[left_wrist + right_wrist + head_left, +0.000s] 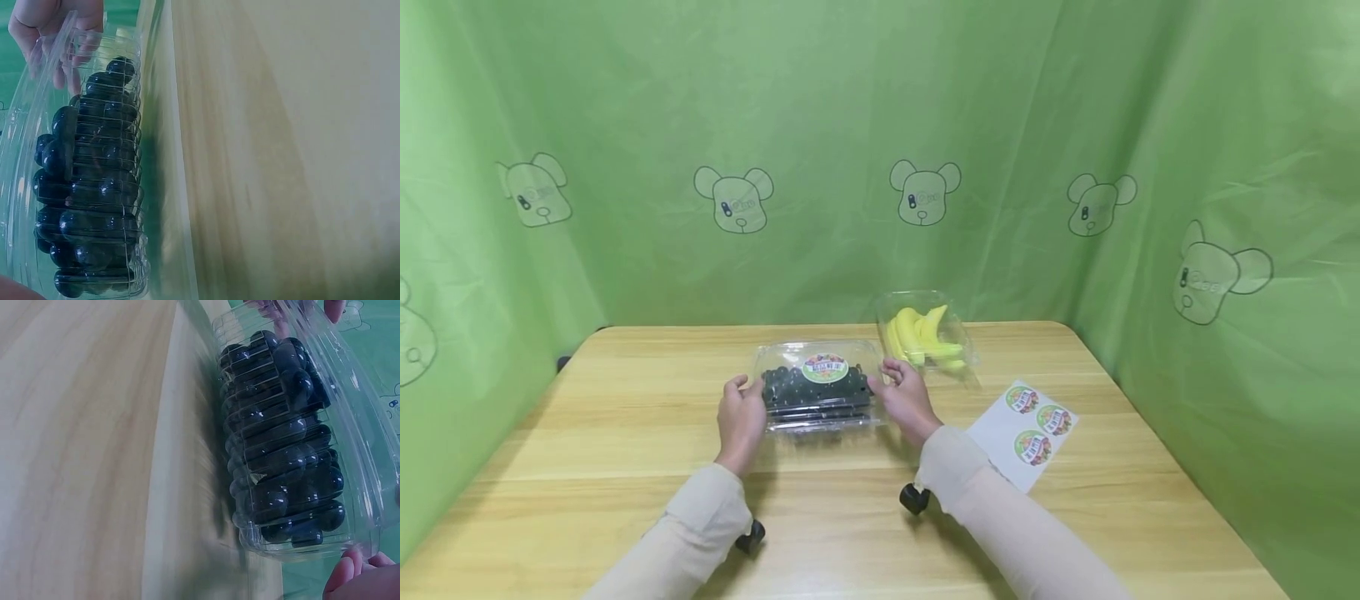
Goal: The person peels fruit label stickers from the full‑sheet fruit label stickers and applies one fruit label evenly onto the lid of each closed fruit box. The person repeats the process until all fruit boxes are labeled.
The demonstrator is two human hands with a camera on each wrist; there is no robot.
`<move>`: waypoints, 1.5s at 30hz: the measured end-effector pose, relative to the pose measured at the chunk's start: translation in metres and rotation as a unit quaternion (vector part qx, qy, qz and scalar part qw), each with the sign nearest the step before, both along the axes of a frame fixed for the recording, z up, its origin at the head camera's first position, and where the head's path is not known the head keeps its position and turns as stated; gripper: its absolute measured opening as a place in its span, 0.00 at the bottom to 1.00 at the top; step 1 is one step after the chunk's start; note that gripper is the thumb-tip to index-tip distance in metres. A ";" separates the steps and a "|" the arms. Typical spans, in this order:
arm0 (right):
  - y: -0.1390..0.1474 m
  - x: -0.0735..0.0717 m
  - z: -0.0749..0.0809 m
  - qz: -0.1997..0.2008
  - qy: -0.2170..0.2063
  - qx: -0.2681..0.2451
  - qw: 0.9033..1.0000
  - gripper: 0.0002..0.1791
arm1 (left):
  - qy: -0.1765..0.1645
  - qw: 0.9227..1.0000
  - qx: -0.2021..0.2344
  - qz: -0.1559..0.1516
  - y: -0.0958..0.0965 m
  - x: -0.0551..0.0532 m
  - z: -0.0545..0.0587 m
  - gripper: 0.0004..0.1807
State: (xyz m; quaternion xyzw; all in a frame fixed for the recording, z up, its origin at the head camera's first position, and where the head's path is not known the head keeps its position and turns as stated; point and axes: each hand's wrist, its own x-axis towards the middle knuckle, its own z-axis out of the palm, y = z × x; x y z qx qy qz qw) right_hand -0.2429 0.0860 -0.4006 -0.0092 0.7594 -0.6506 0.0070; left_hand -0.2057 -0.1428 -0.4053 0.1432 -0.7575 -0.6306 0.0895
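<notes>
Plastic box [820, 409], likely of grapes [284, 453], gripped by fingers [895, 366] of both hands [742, 421] [910, 402].

Printed across the oval label [826, 368] on top of the clear box [827, 426]: one row of dark Chinese characters, apparently 精品鲜果, with coloured print around it too fine to make out. Repeated in a like layout on three stickers [1033, 448] on the white sheet [998, 436] at the right of the desk [835, 533], turned at a slant and too small to read surely. Drawn on the green curtain [835, 100], far, left and right: outlined bear heads [922, 196], most with a dark pill-shaped sign and faint lettering beside it, too pale to read.
</notes>
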 end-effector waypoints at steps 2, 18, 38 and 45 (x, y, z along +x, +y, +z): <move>0.000 -0.001 0.000 0.001 -0.001 0.001 1.000 0.33 | 0.002 1.000 -0.004 0.007 0.000 -0.002 0.000 0.30; -0.002 -0.012 0.001 -0.006 -0.006 0.022 1.000 0.28 | 0.011 1.000 0.001 0.026 0.000 -0.012 -0.005 0.29; -0.005 -0.025 -0.001 -0.014 -0.020 0.020 1.000 0.27 | -0.012 1.000 0.009 -0.008 -0.011 -0.022 0.001 0.31; -0.009 -0.026 0.002 -0.013 -0.010 0.030 0.999 0.27 | -0.019 1.000 -0.009 -0.017 -0.014 -0.023 0.008 0.32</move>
